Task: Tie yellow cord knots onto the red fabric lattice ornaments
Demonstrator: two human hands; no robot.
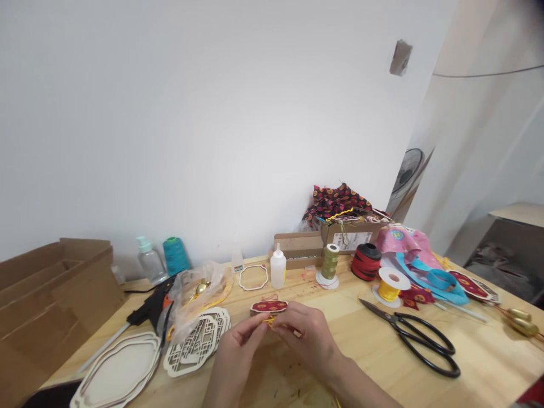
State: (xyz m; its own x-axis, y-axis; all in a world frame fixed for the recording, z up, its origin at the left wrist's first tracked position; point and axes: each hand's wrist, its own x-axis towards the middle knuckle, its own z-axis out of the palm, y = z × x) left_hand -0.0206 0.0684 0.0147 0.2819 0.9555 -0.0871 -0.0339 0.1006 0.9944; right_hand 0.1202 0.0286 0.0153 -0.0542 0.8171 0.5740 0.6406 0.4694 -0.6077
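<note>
Left hand (238, 343) and right hand (310, 331) each pinched thin yellow cord (269, 321) over the pale wooden desk (348, 323), just beside a red patterned, white-edged ornament (269, 306). A brown cardboard box (374, 236) bore a white label (352, 241), its print too small to read.

Left hand (237, 341), right hand (309, 331) pinch yellow cord (269, 321); black scissors (393, 319) lie rightward.

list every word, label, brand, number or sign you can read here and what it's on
None reads clearly.
White label on cardboard box: too small.
Print on low box: blurred.
Round badge on pink fabric: blurred.
Tiny label on translucent container: too small.
</note>
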